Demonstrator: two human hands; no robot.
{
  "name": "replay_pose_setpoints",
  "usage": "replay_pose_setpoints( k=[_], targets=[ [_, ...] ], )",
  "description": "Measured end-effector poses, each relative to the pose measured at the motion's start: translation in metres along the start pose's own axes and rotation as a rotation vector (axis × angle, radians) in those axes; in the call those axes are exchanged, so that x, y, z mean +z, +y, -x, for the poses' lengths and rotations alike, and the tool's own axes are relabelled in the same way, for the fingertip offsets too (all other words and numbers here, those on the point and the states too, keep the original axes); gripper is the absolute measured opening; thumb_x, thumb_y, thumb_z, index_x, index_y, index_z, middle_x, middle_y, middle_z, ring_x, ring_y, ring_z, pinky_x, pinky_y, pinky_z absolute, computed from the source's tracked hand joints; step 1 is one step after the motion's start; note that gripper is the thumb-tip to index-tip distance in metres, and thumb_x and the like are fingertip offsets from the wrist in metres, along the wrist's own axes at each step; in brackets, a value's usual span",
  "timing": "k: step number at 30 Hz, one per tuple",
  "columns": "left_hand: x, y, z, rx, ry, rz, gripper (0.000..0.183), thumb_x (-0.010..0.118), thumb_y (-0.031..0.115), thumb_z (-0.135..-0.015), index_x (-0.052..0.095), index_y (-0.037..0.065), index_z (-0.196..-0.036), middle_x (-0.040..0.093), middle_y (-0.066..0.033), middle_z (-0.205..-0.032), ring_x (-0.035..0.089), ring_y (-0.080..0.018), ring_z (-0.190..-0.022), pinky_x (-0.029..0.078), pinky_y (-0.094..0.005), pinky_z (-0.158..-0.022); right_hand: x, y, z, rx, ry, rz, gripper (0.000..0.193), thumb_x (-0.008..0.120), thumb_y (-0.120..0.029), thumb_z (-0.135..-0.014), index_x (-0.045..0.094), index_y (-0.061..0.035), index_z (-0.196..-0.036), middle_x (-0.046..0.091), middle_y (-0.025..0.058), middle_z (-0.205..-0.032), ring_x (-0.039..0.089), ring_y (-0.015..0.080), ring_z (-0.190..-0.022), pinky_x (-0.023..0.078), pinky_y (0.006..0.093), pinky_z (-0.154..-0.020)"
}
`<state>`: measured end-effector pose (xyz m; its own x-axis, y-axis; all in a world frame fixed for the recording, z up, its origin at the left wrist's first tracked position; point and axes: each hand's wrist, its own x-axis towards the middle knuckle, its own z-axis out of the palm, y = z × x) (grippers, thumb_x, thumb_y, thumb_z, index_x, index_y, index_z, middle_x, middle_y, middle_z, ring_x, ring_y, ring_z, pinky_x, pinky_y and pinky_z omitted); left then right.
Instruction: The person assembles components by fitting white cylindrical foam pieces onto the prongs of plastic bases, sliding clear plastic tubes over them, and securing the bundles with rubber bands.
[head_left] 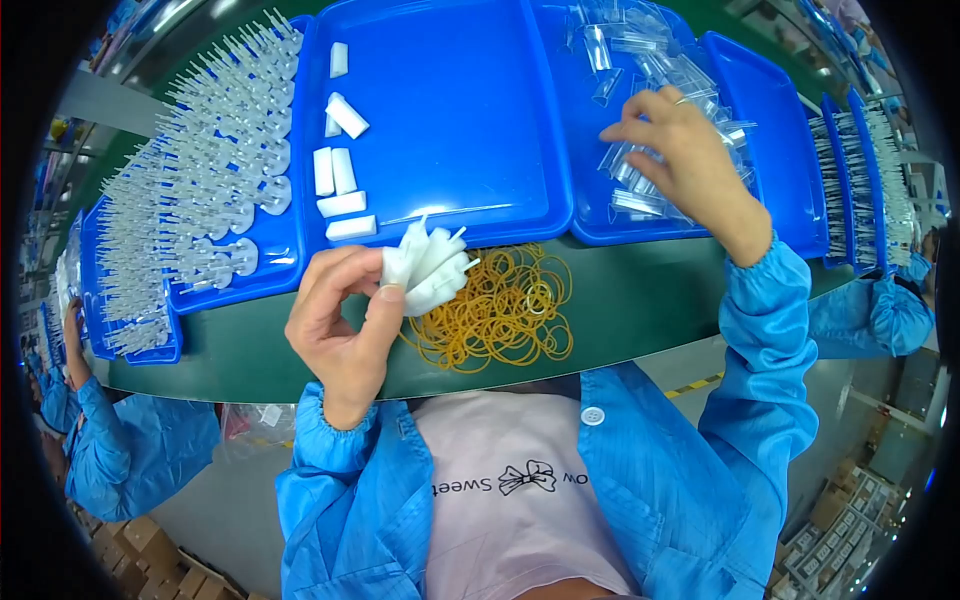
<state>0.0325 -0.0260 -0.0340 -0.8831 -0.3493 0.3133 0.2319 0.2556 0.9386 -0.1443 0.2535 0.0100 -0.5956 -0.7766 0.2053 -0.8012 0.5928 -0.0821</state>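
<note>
My left hand (350,325) pinches a fanned bunch of white plastic pieces (430,265) with thin stems between thumb and fingers. It is above the green table edge, beside a pile of yellow-brown rubber bands (490,320). Over at the right, my right hand (680,150) hovers above a blue tray (590,225) of clear plastic sleeves (650,55). Its thumb and fingers are apart, and I see nothing between them. Some sleeves lie hidden beneath that hand.
In the middle blue tray (450,120), several white blocks (343,202) lie along the left side. Trays at the left hold rows of white stemmed parts (210,170). Farther right are another blue tray (775,150) and stacked trays (865,180). Blue-sleeved people (140,450) sit on both sides.
</note>
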Motion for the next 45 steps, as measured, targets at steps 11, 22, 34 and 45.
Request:
replay_pose_setpoints(
  k=[11,22,34,45],
  targets=[
    [0.0,0.008,-0.001,0.087,-0.002,-0.16,0.025,0.071,-0.002,-0.067,0.067,0.0,-0.091,0.061,-0.0083,-0.089,0.056,-0.015,-0.073,0.046,-0.0251,-0.066,0.018,-0.02,-0.01,0.192,0.227,-0.317,0.027,0.064,-0.001,-0.076,0.052,-0.0044,-0.1,0.057,0.0109,-0.091,0.059,0.0245,-0.08,0.048,0.0321,-0.071],
    [0.008,0.026,-0.007,0.456,-0.104,-0.316,0.034,0.076,0.004,-0.055,0.068,0.005,-0.088,0.061,-0.0065,-0.083,0.056,-0.0225,-0.074,0.046,-0.033,-0.066,-0.006,-0.132,-0.004,0.213,0.547,-1.11,0.041,0.062,-0.013,-0.08,0.043,0.0017,-0.113,0.058,0.0127,-0.09,0.056,0.0202,-0.082,0.044,0.038,-0.082],
    [0.001,0.032,0.002,0.554,-0.112,-0.457,0.033,0.076,0.009,-0.058,0.067,0.007,-0.09,0.062,-0.0052,-0.082,0.057,-0.0219,-0.074,0.048,-0.042,-0.076,0.009,-0.147,0.006,0.26,0.568,-0.973,0.05,0.077,-0.03,-0.071,0.048,-0.0012,-0.099,0.059,0.0103,-0.084,0.055,0.0191,-0.077,0.04,0.0383,-0.082],
    [0.006,0.04,0.004,0.553,-0.09,-0.59,0.027,0.074,0.004,-0.054,0.068,0.011,-0.08,0.062,-0.0009,-0.076,0.057,-0.0188,-0.069,0.048,-0.0396,-0.073,0.009,-0.153,0.008,0.393,0.445,-1.214,0.046,0.075,-0.027,-0.075,0.05,0.0002,-0.102,0.056,0.008,-0.087,0.051,0.0135,-0.079,0.04,0.0268,-0.076]
  ],
)
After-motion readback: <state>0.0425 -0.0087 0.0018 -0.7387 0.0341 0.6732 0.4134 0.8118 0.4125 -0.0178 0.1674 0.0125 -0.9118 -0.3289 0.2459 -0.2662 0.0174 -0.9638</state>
